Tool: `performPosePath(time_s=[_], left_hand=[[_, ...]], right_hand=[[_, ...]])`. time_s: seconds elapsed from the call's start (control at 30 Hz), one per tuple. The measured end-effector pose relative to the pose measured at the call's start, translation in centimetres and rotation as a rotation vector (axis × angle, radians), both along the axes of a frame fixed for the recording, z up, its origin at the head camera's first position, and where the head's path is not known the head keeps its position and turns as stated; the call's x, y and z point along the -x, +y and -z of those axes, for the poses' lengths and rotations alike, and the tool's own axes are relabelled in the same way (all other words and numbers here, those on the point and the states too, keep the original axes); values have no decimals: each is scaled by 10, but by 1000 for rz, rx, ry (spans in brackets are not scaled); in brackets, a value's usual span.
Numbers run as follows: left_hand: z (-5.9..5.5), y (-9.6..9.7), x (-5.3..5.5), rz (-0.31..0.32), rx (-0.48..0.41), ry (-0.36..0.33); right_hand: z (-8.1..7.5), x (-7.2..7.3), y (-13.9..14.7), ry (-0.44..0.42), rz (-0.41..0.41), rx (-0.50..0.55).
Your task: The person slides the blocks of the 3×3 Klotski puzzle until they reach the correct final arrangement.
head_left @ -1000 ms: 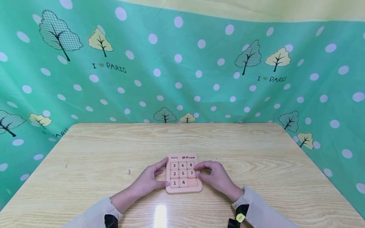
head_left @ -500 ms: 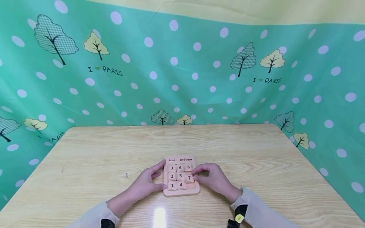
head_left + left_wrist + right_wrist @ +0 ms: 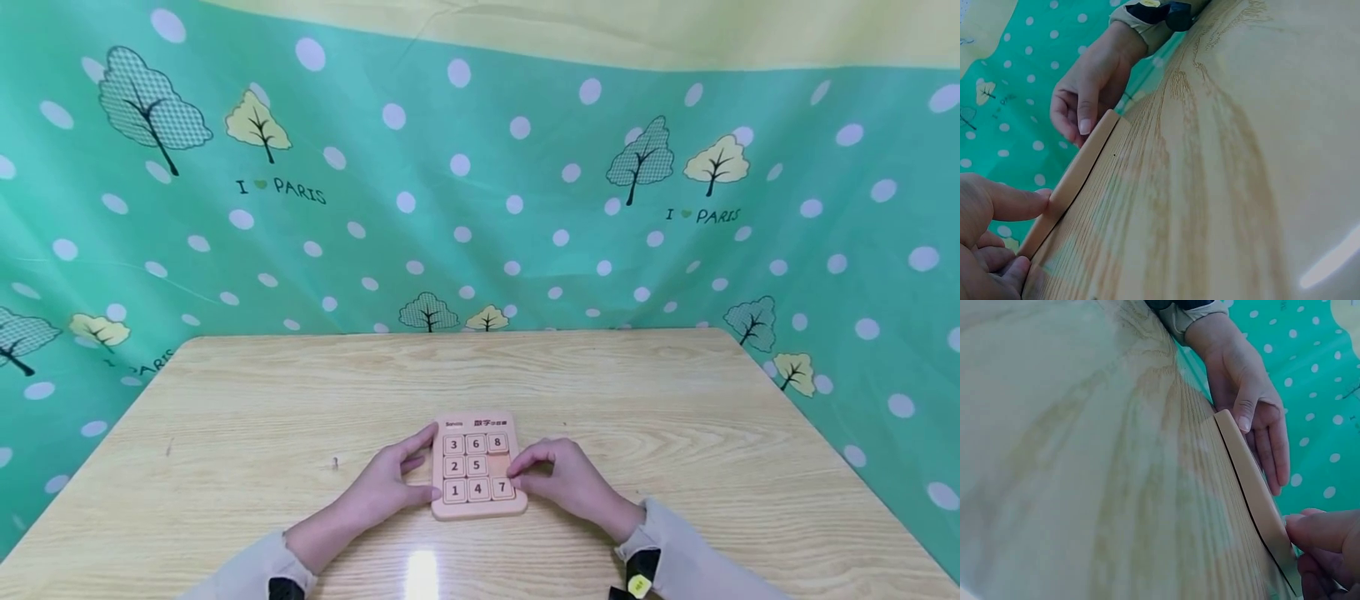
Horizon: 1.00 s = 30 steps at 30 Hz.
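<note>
A pink number sliding puzzle (image 3: 480,512) lies flat on the wooden table, its top side towards the far edge. Its tiles read 3, 6, 8 in the top row, 2 and 5 in the middle, and 1, 4, 7 at the bottom. The gap is at the right of the middle row. My left hand (image 3: 378,483) holds the left side, thumb near the lower corner and index finger near the upper. At the right edge, the bent fingers of my right hand (image 3: 566,483) touch beside the gap and the 7 tile (image 3: 502,488). Both wrist views show the puzzle's side (image 3: 1085,159) edge-on.
The light wood table (image 3: 637,400) stretches around the puzzle. Behind and beside it hangs a green dotted cloth (image 3: 480,192) printed with trees. A small dark mark (image 3: 335,462) shows on the table left of the puzzle. Light glares near the front edge.
The 7 tile has slid from the middle row down into the bottom right corner, leaving the gap above it. My right fingers moved slightly down with it. My left hand stayed on the puzzle's left side.
</note>
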<state>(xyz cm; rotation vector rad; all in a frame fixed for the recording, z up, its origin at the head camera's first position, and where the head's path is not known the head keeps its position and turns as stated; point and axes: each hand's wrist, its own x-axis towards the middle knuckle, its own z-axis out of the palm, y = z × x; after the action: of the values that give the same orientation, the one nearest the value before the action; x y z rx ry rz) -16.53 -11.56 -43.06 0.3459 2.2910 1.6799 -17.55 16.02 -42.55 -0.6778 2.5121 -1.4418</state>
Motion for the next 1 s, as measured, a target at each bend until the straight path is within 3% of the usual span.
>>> performPosePath(time_s=[0.23, 0.63, 1.0], left_hand=[[0, 0, -1, 4, 0, 6], [1, -1, -1, 10, 0, 6], [0, 0, -1, -3, 15, 17]], right_hand=[[-2, 7, 1, -6, -46, -1], [-1, 23, -6, 26, 117, -6], [0, 28, -12, 76, 127, -44]])
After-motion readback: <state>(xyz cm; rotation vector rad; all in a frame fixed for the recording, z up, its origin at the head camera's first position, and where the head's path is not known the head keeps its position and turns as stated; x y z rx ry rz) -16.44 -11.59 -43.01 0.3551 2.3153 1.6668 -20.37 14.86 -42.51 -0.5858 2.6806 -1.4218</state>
